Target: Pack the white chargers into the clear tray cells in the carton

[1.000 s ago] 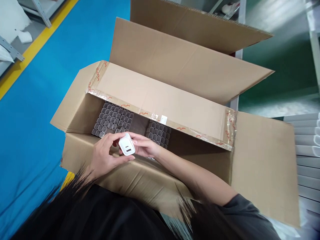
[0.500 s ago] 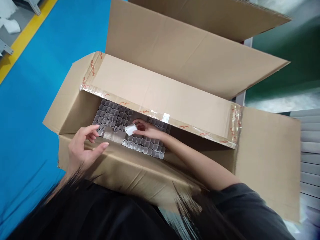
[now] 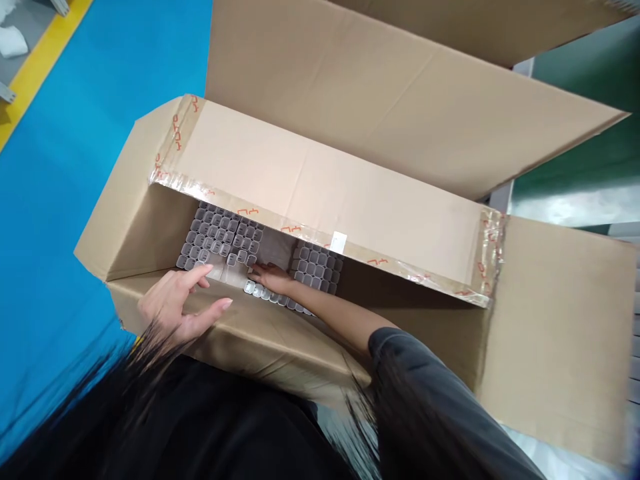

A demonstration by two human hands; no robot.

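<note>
Deep inside the cardboard box [image 3: 320, 177], my right hand [image 3: 273, 277] reaches down with its fingers around a small white container [image 3: 250, 270], mostly hidden by the fingers. Beside it stand rows of small open-topped translucent containers [image 3: 210, 233], upright and packed close together on the box floor. More of these containers [image 3: 315, 263] stand under and behind my right wrist. My left hand [image 3: 175, 303] is over the near left edge of the box, thumb and fingers apart, holding nothing.
Flaps of the box stand open: a tall far flap [image 3: 390, 100], a left flap [image 3: 125, 180] and a right flap [image 3: 560, 333]. Printed tape runs along the inner edge. Blue floor [image 3: 145, 53] with a yellow line [image 3: 55, 60] lies to the left.
My right hand has lowered the white container from above the rows down to the box floor, slightly left. My left hand stays near the box edge, a little to the right.
</note>
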